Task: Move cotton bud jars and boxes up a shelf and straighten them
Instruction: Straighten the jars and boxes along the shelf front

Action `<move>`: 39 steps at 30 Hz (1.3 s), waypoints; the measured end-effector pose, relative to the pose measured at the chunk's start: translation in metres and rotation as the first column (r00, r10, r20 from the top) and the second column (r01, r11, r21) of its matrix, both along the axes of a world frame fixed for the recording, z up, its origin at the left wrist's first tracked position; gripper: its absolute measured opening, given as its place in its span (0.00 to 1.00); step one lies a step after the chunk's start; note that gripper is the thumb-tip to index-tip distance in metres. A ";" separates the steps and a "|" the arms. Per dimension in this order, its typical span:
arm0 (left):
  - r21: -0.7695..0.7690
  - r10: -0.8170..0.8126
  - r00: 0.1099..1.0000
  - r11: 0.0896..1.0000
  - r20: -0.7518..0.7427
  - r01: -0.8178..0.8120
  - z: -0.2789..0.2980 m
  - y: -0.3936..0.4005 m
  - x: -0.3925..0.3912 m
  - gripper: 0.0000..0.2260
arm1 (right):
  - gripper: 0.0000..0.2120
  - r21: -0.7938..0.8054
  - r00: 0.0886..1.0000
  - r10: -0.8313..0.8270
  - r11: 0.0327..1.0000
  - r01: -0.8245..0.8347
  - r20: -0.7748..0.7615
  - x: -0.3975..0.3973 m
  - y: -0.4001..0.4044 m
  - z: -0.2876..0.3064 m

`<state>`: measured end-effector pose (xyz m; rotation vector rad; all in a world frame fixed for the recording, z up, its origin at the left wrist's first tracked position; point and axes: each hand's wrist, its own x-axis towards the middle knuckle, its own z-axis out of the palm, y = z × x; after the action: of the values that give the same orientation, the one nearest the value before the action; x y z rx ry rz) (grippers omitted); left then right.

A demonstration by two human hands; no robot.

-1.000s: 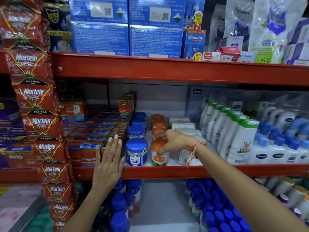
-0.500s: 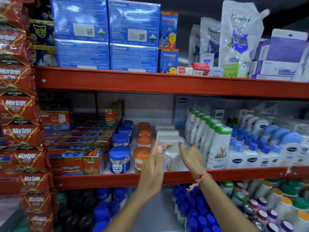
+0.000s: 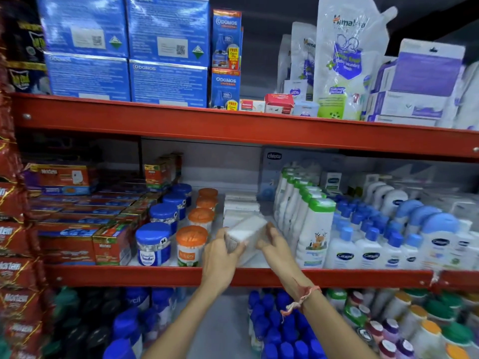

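white and rectangular, a small cardboard box (image 3: 245,233) sits tilted between both hands at the front of the middle red metal shelf (image 3: 129,275), its far end raised toward the row of flat white boxes (image 3: 241,203) lined up behind it. the left hand (image 3: 220,257) wraps the near left end, fingers curled onto the printed side face, thumb on top. the right hand (image 3: 272,244) presses against the right side, fingers bent around the far edge; how firmly it grips cannot be told through the blur. a thread bracelet (image 3: 302,297) circles the right wrist. just left of the box stands a row of orange-lidded clear plastic jars (image 3: 191,246), and beside those a row of blue-lidded clear plastic jars (image 3: 153,244) of cotton buds, both rows running back into the shelf. tall white bottles with green caps (image 3: 315,229) stand just right of the hands. whether the box still touches the shelf surface cannot be told.
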<state>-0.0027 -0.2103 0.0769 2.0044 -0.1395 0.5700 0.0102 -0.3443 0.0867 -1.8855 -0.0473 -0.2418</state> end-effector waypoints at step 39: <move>0.061 0.156 0.988 0.986 0.012 -0.156 -0.015 -0.001 -0.001 0.16 | 0.21 -0.190 0.970 0.172 0.972 -0.139 0.172 0.004 -0.042 -0.010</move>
<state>-0.0040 -0.2112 0.0618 2.0860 -0.0046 0.6799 0.0143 -0.3858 0.0763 -2.0182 -0.3544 -0.3145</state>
